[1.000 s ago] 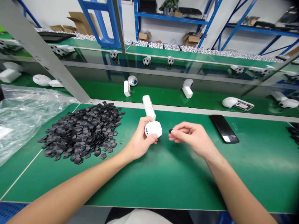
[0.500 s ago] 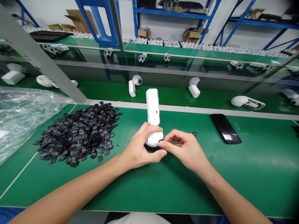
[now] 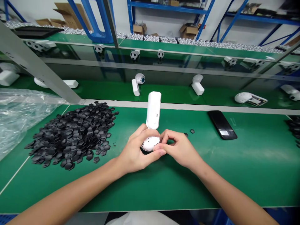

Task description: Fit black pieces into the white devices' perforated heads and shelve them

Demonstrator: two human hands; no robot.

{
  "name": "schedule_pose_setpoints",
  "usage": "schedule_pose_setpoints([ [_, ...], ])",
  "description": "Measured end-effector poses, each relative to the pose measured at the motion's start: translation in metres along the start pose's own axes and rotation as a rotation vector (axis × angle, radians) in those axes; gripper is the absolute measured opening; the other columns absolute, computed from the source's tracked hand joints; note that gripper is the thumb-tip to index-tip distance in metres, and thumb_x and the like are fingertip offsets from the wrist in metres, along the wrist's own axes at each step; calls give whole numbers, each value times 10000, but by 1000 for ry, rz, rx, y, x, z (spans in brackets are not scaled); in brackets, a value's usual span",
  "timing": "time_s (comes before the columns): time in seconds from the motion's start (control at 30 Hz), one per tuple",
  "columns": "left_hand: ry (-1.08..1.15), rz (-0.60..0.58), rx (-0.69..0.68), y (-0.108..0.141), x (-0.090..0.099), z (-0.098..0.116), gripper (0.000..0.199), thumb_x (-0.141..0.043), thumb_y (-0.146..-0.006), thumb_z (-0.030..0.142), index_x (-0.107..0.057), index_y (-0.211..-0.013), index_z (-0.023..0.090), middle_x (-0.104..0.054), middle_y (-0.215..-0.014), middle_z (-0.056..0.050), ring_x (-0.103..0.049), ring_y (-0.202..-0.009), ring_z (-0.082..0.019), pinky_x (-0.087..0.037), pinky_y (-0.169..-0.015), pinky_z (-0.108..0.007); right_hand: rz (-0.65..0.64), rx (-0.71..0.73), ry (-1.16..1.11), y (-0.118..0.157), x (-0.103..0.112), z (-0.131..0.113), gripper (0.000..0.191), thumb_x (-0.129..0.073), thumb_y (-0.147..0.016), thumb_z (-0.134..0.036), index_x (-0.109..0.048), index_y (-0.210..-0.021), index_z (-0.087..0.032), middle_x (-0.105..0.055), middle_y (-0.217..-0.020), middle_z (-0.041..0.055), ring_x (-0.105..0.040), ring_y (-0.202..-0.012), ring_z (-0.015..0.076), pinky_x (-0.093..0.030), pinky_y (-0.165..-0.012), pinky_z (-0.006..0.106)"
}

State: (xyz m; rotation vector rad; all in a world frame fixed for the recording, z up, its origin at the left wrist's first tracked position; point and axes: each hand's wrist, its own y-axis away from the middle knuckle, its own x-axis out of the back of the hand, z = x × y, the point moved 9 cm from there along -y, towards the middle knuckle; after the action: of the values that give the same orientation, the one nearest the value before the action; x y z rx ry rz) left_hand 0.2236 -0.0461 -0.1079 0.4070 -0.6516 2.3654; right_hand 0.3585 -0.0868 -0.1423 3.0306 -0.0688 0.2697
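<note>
White device: its long body (image 3: 153,109) points away from me above the green bench (image 3: 199,184), with the round head (image 3: 150,144) towards me, between my two hands.
Left hand: my left hand (image 3: 137,151) is wrapped around the round head, fingers over the top, thumb reaching along the near side to my other fingertips.
Right hand: my right hand (image 3: 177,146) is drawn in, thumb and forefinger pinched at the head's right edge; I cannot tell whether a small part is between them.
Step in hand: I take this to be fitting work at that edge, one hand bracing, the other setting something small.
Next move: I judge it calls for a steady left grip and a light, square press from my right fingertips, so nothing slips out.
Loose pieces: two small black pieces (image 3: 192,131) lie on the bench just beyond my right hand.
Phone: a dark phone (image 3: 222,125) lies flat, farther right.
Pile: a big heap of black pieces (image 3: 77,134) spreads to my left, near a clear plastic bag (image 3: 23,109).
Behind the bench: more white units (image 3: 198,85) sit on a green surface past the pale strip.
Room: football-patterned pieces (image 3: 234,46) cover a far bench, with cardboard boxes (image 3: 189,31) and blue racking (image 3: 168,7) beyond.
</note>
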Motion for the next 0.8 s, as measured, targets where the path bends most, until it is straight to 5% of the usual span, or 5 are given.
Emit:
schedule_pose_setpoints([
  [0.23, 150, -129, 150, -4, -22, -25, 387, -850, -844, 410, -679, -1149, 244, -679, -1053, -11, -601, -862, -159, -454, -790, -277, -237, 51, 352, 1, 22, -17, 241, -675, -982, -423, -729, -844, -233, -736, -887, 2, -658, -821, 187, -507, -740, 302],
  [0.37, 184, -147, 214, 0, -23, -32, 320, -788, -888, 411, -687, -1135, 235, -679, -1025, -10, -558, -773, -138, -440, -733, -267, -13, -85, 700, 0, 95, -3, 338, -613, -998, -536, -727, -863, -248, -739, -768, 23, -661, -683, 204, -462, -595, 312],
  [0.47, 237, -135, 290, 4, -20, -39, 346, -771, -899, 452, -678, -1154, 237, -662, -999, -10, -513, -720, -124, -420, -669, -249, -55, -221, 736, 0, 118, 23, 253, -742, -894, -489, -711, -938, -242, -753, -766, 26, -674, -639, 206, -460, -529, 307],
  [0.63, 274, -134, 336, 5, -21, -45, 373, -774, -896, 478, -670, -1161, 238, -646, -978, -11, -498, -718, -124, -416, -647, -239, -44, -243, 694, -3, 121, 31, 235, -682, -940, -446, -748, -922, -221, -771, -795, 44, -716, -675, 208, -531, -603, 322],
  [0.8, 254, -147, 314, 4, -22, -42, 375, -779, -893, 466, -676, -1177, 244, -653, -1016, -17, -508, -748, -127, -415, -663, -241, -60, -200, 620, -7, 103, 21, 312, -616, -989, -469, -800, -958, -219, -788, -902, 53, -732, -743, 204, -573, -688, 333],
])
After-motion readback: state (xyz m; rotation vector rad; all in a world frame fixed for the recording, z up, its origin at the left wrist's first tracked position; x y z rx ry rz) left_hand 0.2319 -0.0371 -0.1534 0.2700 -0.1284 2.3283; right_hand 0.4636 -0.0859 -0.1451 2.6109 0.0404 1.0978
